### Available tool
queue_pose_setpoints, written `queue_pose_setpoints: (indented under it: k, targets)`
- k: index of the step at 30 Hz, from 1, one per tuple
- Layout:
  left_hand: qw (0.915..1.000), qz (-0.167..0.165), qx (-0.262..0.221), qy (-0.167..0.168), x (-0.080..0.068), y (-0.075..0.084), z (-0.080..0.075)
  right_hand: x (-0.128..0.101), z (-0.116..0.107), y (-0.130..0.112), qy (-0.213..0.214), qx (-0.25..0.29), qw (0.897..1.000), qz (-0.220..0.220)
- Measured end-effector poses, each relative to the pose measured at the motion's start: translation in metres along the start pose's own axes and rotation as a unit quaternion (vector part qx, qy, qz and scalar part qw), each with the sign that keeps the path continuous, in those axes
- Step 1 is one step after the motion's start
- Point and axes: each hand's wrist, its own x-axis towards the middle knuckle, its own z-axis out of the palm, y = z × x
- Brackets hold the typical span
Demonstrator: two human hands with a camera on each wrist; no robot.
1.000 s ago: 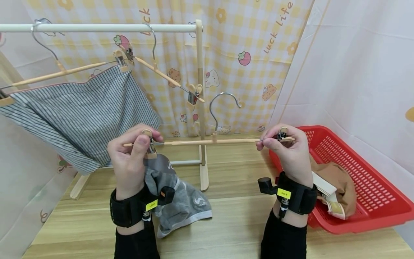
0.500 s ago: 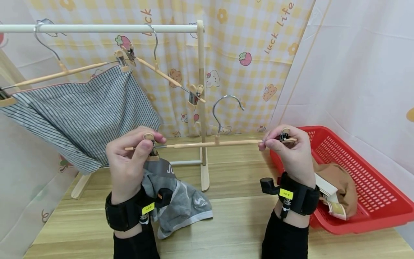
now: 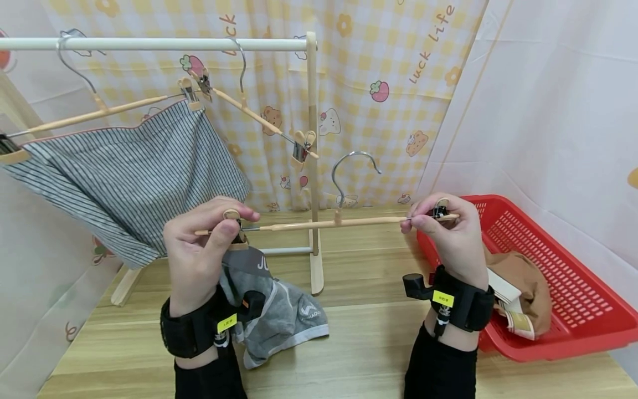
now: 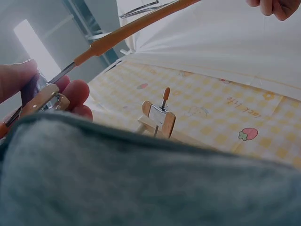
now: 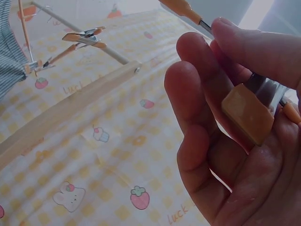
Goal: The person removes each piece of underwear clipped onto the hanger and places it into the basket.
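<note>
A clip hanger (image 3: 324,224) with a metal hook is held level between both hands. My left hand (image 3: 196,255) pinches the clip (image 3: 239,241) at its left end between thumb and fingers. Below that clip hang grey boxer briefs (image 3: 284,316), their waistband up at the clip and the white hem low over the table. The grey cloth (image 4: 117,174) fills the lower left wrist view. My right hand (image 3: 451,235) pinches the metal rod at the hanger's right end. The right clip (image 5: 249,113) lies against the palm with nothing in its jaws.
A rack with a white bar (image 3: 149,44) stands at the left. Striped shorts (image 3: 134,172) hang there on one hanger, beside a bare clip hanger (image 3: 249,113). On the right, a red basket (image 3: 573,260) holds brown cloth (image 3: 523,282) with tags.
The hanger has shifted slightly right and down with both hands, its left end dipping a little. Both hands keep their grip, and the view has turned slightly.
</note>
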Motion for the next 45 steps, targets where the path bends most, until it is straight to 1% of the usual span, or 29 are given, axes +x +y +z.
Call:
queue_pose_setpoints:
  k: [9,17,24,30,33,39,45]
  targets:
    - [1.0000,-0.002,-0.002,-0.007,0.0003,0.0015,0.0005,-0.0007,-0.0014,0.0007,-0.003,0.006,1.000,-0.001]
    - [0.9993,-0.015,0.017,-0.030,0.0007,0.0042,-0.0016,-0.0002,-0.0034,0.0014,0.000,0.004,1.000,-0.005]
    - [0.9982,0.003,0.041,-0.043,-0.0003,0.0064,-0.0013,-0.0015,-0.0061,0.0004,0.014,-0.012,1.000,-0.005]
    - [0.9974,0.016,0.054,-0.044,-0.0007,0.0090,0.0004,-0.0013,-0.0075,0.0008,0.008,-0.007,1.000,-0.007]
    - [0.9968,0.017,0.064,-0.045,-0.0003,0.0098,0.0006,-0.0011,-0.0080,0.0011,0.008,-0.005,1.000,-0.007]
    - [0.9963,0.023,0.069,-0.046,0.0004,0.0098,0.0014,-0.0011,-0.0089,0.0009,0.013,-0.011,1.000,-0.002]
    - [0.9969,0.016,0.063,-0.045,0.0018,0.0082,0.0008,-0.0009,-0.0081,0.0006,0.021,-0.020,1.000,0.004]
